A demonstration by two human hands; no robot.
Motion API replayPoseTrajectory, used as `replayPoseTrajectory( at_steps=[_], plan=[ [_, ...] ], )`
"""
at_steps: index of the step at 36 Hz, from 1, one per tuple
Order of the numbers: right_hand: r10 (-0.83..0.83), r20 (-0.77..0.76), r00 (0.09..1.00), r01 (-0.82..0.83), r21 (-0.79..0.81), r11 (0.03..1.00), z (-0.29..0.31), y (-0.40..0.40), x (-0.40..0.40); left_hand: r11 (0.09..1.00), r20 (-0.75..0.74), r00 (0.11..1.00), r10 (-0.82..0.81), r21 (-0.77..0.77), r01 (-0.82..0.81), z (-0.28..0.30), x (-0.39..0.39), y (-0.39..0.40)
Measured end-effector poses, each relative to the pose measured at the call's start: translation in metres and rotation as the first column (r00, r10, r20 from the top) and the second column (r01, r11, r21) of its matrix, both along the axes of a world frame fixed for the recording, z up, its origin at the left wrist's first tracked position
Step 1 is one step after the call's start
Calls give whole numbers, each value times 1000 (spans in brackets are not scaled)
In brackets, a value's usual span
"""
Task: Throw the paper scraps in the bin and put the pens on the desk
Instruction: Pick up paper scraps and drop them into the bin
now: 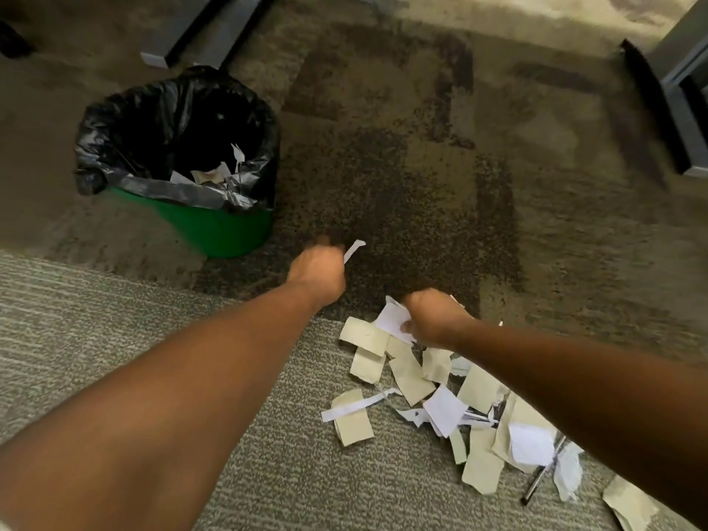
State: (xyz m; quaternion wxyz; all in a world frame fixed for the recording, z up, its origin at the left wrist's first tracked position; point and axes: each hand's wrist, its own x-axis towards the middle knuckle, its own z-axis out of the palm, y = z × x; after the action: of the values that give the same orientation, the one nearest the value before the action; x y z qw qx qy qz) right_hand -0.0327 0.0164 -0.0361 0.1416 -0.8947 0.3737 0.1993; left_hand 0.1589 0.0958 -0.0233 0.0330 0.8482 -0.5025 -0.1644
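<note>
Right of the green bin [214,229], well apart on the carpet [115,339]: a loose heap of paper scraps [413,381], torn cream rectangles mixed with crumpled white bits and thin white strips. Partly buried at the heap's far-from-bin edge, a dark pen [536,486], slim, lying slanted under white paper. Inside the bin, lined with a black bag [153,120], a few pale scraps already down in the bottom. Between bin and heap, raised above the carpet, the left hand [318,268], fingers curled, pinching a narrow white strip [354,250] that sticks out on the side away from the bin. At the heap's nearest-to-bin corner, the right hand [433,320], closed around a white scrap [394,320], the remaining scraps directly beneath and behind it.
</note>
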Motion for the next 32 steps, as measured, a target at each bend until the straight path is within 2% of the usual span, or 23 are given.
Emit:
replayPoseTrajectory(
  at_steps=[5, 9, 13, 16, 19, 22, 26, 32],
  plan=[
    [-64, 17, 998, 62, 87, 994, 10, -20, 1, 999, 1, 1000, 10, 41, -10, -11, -4, 5],
    [-113, -85, 990, 119, 76, 990, 29, -47, -11, 997, -1, 999, 34, 67, -34, -17, -12, 7],
    [-227, -142, 964, 240, 87, 967, 41, -68, -32, 996, 17, 998, 66, 51, -67, -18, -17, 5],
    [-257, -183, 949, 277, 92, 956, 40, -68, -45, 998, -68, 996, 58, -29, -60, -19, -19, 4],
    [-253, -188, 949, 269, 68, 961, 35, -61, -51, 990, -276, 960, -51, -137, 13, -16, -23, 0],
    [-229, -153, 961, 240, 54, 969, 31, -53, -51, 979, -460, 868, -188, -154, 131, -10, -28, -3],
    [-222, -177, 959, 227, 9, 974, 25, -46, -52, 930, -434, 826, -359, -89, 358, -8, -34, 0],
    [-251, -136, 958, 249, -30, 968, 13, -38, -55, 891, -419, 810, -410, 7, 454, -8, -37, 9]
  ],
)
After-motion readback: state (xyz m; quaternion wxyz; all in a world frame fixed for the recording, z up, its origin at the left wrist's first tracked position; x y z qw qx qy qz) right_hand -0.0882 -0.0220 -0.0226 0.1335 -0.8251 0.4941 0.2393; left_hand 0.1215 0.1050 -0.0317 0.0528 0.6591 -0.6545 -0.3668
